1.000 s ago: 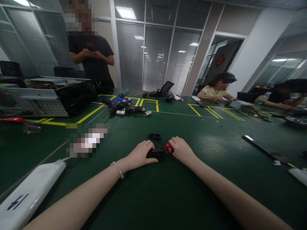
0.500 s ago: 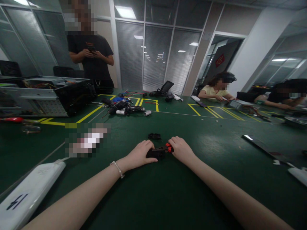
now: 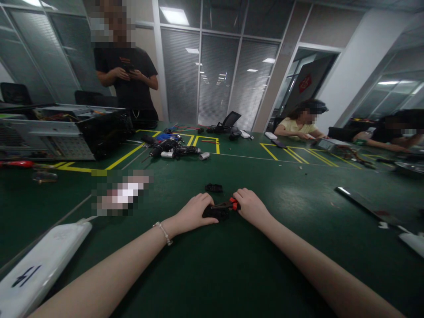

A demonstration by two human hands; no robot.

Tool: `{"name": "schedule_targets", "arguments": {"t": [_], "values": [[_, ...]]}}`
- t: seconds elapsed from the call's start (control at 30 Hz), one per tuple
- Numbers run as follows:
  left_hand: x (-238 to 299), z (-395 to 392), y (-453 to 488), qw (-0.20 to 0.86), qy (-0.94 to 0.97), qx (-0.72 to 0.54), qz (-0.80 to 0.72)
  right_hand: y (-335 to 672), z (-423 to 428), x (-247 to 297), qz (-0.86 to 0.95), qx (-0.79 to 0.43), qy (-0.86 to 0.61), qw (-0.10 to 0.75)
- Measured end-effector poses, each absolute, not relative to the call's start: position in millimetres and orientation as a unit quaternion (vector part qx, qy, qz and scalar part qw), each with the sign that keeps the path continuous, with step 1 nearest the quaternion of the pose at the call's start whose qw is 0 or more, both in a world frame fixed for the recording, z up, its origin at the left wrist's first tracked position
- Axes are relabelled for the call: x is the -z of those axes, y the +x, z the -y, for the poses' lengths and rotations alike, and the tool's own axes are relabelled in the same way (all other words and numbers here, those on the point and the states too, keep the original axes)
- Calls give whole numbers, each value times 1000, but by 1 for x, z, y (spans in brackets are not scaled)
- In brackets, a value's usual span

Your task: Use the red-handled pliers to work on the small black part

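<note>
My left hand (image 3: 196,210) is closed around a small black plastic part (image 3: 217,213) on the green table, its thumb along the near side. In my right hand (image 3: 249,205) is a pair of pliers (image 3: 227,205) with red handles, my fingers wrapped round them. The dark jaws point left and lie over the black part; whether they pinch anything cannot be made out. Just beyond both hands lies another black plastic piece (image 3: 213,188), hollow-looking, touched by neither hand.
A white power bank (image 3: 46,260) lies near left, beside a blurred-out item. An open computer case (image 3: 59,134) stands far left. Tools and cables (image 3: 172,148) are heaped at the back. A dark flat strip (image 3: 359,203) lies right. One person stands behind the table; others sit far right.
Almost nothing differs. The whole view has shifted very slightly; both hands, the pliers and the black part keep their places.
</note>
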State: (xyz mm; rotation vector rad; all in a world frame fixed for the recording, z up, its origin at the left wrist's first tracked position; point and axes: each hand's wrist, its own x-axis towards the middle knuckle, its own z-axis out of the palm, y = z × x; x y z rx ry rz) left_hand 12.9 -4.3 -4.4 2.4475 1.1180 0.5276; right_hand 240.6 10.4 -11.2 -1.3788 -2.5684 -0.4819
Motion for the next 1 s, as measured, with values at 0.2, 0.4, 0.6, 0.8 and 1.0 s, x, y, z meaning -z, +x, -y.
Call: {"name": "schedule_targets", "arguments": {"t": [0.2,0.4,0.6,0.8,1.0], "values": [[5,4,12,203,875,-194,-394,241,-11,11,869,159,-458,96],[6,3,13,200,875,-196,-394,239,-8,8,863,162,-469,97],[5,3,12,203,875,-193,-394,240,-8,7,868,159,-461,94],[4,3,13,198,876,-191,-396,239,-9,9,863,166,-469,89],[5,4,12,192,878,-195,-393,241,-11,11,866,165,-462,98]]}}
